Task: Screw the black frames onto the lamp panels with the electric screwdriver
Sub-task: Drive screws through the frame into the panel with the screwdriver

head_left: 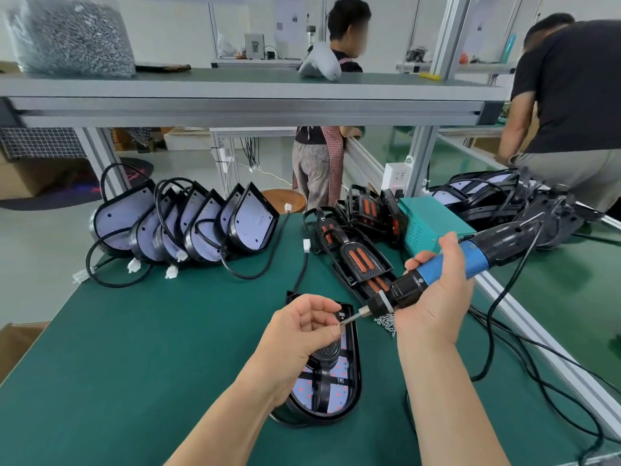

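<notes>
The left hand point(302, 331) is curled, thumb and forefinger pinched on what looks like a small screw point(338, 325), which it holds against the tip of the bit point(349, 318). The right hand point(433, 297) is wrapped around the electric screwdriver point(470, 260) low on its body, near the black collar. The tool's long axis slants from upper right down to lower left, so the bit points sideways at the left fingertips, not down at the work.

Directly beneath both hands lies the lamp panel point(336, 381) with its black frame point(357, 364) seated on it, flat on the green counter point(134, 364). Its long axis runs away from the person, rounded end nearest and squared end under the left fingers. The bit tip hovers just above that far end, apart from the frame.

The coming move therefore looks to depend on tilt rather than travel. The driver would have to swing upright so the bit and screw stand square to the frame over a hole at the far end, which the left hand partly hides. The right hand is the one placed to do it.

Loose screws point(386, 322) lie just beside the panel on the right, with spare frames point(363, 260) beyond them. A row of panels point(188, 220) leans at the counter's far left.
</notes>
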